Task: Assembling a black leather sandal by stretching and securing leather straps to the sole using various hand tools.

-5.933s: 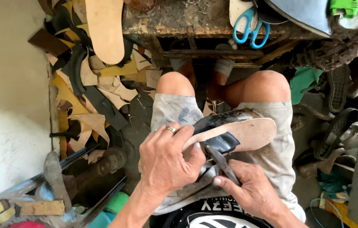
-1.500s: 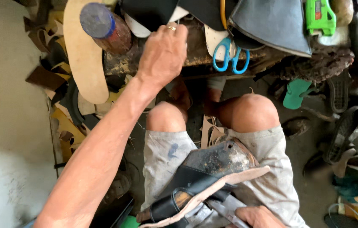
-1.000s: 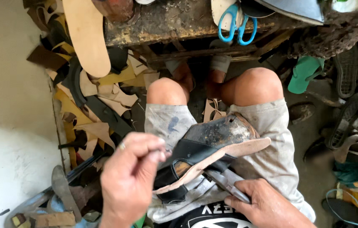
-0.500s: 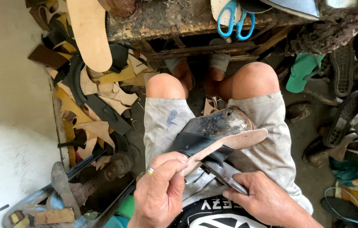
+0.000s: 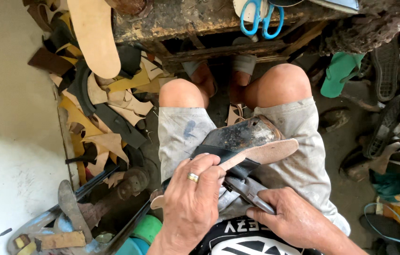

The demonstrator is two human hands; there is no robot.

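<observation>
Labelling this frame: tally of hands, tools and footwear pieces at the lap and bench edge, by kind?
Hands: 2, left hand, right hand
Pliers: 1, pliers
Sandal on last: 1, sandal
Scissors: 1, blue scissors
Loose tan insole: 1, tan insole
Total: 6

left hand (image 5: 191, 198) curled palm-down over the lap, right hand (image 5: 290, 218) closed in a grip beside it.

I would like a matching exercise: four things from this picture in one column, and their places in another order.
Things:
1. scissors
2. pliers
3. sandal
4. green flip-flop

Places:
a. on the person's lap
b. in the right hand
c. on the floor beside the right knee
d. on the workbench

Pairs: 1-d, 2-b, 3-a, 4-c
</observation>
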